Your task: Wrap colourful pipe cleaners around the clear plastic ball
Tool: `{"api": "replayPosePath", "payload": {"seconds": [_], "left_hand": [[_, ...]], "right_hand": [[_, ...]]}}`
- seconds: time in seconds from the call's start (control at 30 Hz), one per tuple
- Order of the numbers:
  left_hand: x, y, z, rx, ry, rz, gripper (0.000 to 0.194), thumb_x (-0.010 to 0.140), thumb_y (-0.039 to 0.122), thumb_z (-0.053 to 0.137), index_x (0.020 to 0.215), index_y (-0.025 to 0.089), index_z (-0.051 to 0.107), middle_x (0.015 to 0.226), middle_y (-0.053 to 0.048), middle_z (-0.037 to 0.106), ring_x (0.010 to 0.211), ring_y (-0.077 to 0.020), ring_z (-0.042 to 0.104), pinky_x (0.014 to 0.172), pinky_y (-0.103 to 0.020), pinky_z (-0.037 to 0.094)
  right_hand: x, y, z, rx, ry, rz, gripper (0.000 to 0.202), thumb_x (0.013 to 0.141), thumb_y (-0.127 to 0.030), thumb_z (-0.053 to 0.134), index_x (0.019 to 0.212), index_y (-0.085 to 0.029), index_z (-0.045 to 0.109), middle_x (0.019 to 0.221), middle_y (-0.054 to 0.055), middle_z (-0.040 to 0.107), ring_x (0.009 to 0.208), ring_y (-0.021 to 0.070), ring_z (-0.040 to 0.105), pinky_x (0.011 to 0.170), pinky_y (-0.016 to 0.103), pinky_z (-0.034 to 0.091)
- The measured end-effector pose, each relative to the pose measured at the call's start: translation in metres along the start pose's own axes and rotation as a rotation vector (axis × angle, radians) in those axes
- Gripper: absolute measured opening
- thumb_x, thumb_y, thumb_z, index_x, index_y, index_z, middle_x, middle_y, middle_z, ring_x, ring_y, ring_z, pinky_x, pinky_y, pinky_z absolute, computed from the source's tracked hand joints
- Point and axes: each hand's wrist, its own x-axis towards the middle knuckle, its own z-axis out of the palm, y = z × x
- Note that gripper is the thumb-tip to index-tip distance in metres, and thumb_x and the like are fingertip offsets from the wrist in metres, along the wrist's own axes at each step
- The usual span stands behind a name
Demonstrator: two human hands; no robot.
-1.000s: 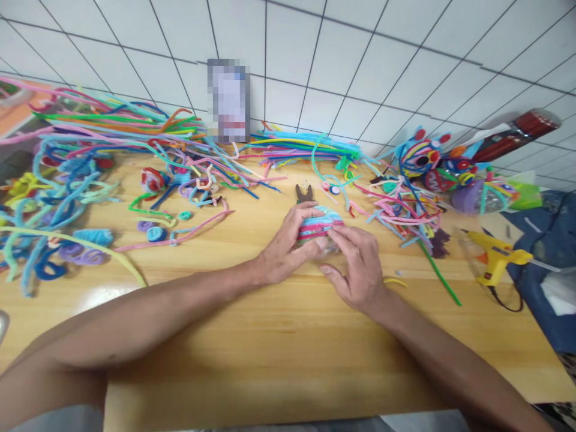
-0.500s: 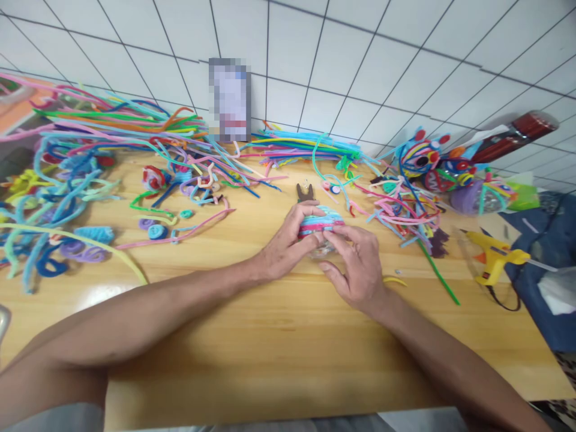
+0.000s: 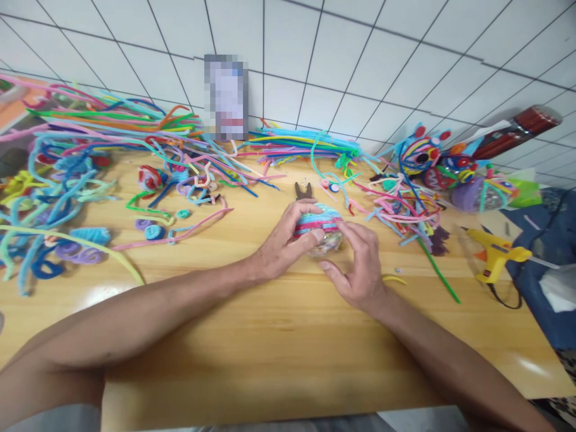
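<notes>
Between my hands, low over the wooden table, is a rounded clear plastic piece partly covered with light-blue and pink pipe cleaners. My left hand grips it from the left, thumb across the near side and fingers curled over the far side. At the right, my right hand has thumb and fingers apart, its fingertips against the edge of the pink and blue rows. The clear lower part shows below the rows. Just beyond the piece stands a brown forked shape, its kind unclear.
Loose pipe cleaners heap up on the left, with a bundle of straight ones along the wall. A phone leans there, blurred. On the right lie a tangle of pipe cleaners, finished colourful figures and a yellow glue gun.
My right fingertips have moved off the middle of the pink row towards its right edge, baring more of the rows. The left hand keeps its hold; the view has shifted slightly.
</notes>
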Motion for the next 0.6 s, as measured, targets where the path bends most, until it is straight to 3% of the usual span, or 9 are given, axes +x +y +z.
{"api": "replayPosePath", "payload": {"seconds": [0.1,0.2,0.43,0.6], "left_hand": [[0.002,0.001,-0.001,-0.024,0.038,-0.029,0.032,0.106,0.044,0.057,0.13,0.024,0.059,0.154,-0.012,0.055,0.152,-0.0293,0.047,0.13,-0.047,0.036],[0.003,0.003,-0.001,-0.029,0.065,-0.054,0.029,0.107,0.044,0.051,0.127,0.025,0.061,0.154,-0.01,0.056,0.152,-0.0282,0.047,0.129,-0.047,0.037],[0.003,0.015,-0.003,0.121,0.083,-0.131,0.037,0.104,0.045,0.057,0.134,0.023,0.056,0.139,-0.011,0.062,0.136,-0.028,0.056,0.12,-0.048,0.043],[0.008,0.013,-0.007,0.21,0.055,-0.083,0.035,0.102,0.044,0.059,0.129,0.022,0.062,0.131,-0.01,0.064,0.126,-0.0272,0.057,0.115,-0.046,0.044]], "right_hand": [[-0.004,0.002,0.006,0.019,0.041,0.119,0.092,0.093,-0.045,0.078,0.17,-0.026,0.03,0.155,0.019,0.052,0.143,0.0422,0.053,0.115,0.069,0.051],[-0.006,0.006,0.011,0.109,-0.003,0.22,0.093,0.091,-0.042,0.082,0.168,-0.028,0.032,0.159,0.019,0.05,0.149,0.0409,0.05,0.119,0.068,0.05],[-0.004,0.016,0.008,0.449,-0.081,0.307,0.076,0.095,-0.023,0.071,0.162,-0.031,0.036,0.168,0.015,0.043,0.157,0.0336,0.046,0.126,0.061,0.047],[-0.001,0.013,0.003,0.395,-0.086,0.288,0.072,0.093,-0.019,0.07,0.158,-0.032,0.044,0.163,0.013,0.048,0.154,0.035,0.048,0.125,0.064,0.047]]}}
